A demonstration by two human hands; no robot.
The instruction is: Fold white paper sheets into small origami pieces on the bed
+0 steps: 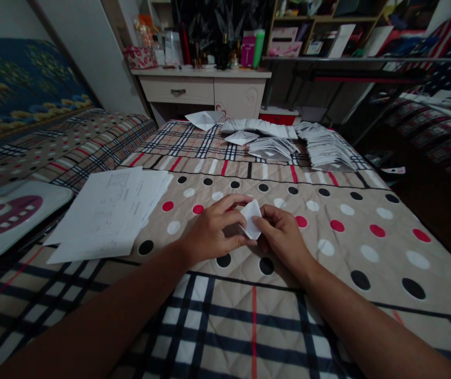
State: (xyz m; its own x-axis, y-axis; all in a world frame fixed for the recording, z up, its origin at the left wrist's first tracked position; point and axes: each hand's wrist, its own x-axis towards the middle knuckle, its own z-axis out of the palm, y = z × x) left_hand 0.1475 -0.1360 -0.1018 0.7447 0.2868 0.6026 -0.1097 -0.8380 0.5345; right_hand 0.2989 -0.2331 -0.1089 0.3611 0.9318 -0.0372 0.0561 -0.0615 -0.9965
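A small folded piece of white paper (251, 218) is held between both hands above the quilted bedspread (328, 247). My left hand (213, 229) pinches its left side, thumb below and fingers curled over the top. My right hand (283, 237) grips its right edge with closed fingers. Both hands rest low over the dotted part of the spread.
A stack of flat white sheets (110, 210) lies to the left. Rows of folded white paper pieces (288, 142) are piled at the far end of the bed. A dresser (202, 89) with bottles and shelves stands behind. A round-patterned cushion (8, 216) lies far left.
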